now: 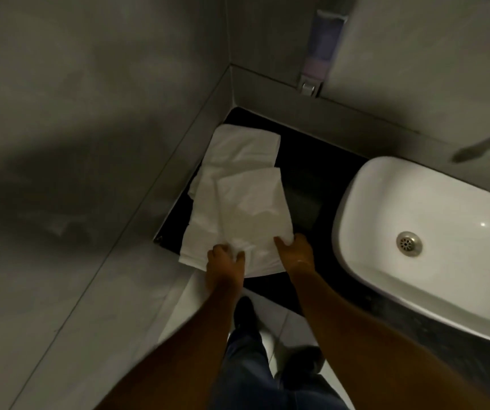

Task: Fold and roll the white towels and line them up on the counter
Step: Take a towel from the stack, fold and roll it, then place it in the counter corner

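Several white towels lie overlapping on the black counter (305, 184), in the corner by the grey wall. The top towel (252, 208) is a flat folded rectangle running away from me. My left hand (224, 263) pinches its near left edge. My right hand (295, 250) grips its near right corner. Under it lies another towel (200, 232), sticking out to the left. A third towel (245, 149) lies flat at the far end of the pile. None of the towels is rolled.
A white basin (433, 241) with a metal drain stands on the counter to the right. A soap dispenser (322, 45) hangs on the back wall. A grey wall (90, 143) closes the left side. My legs and shoes show over the pale floor tiles below.
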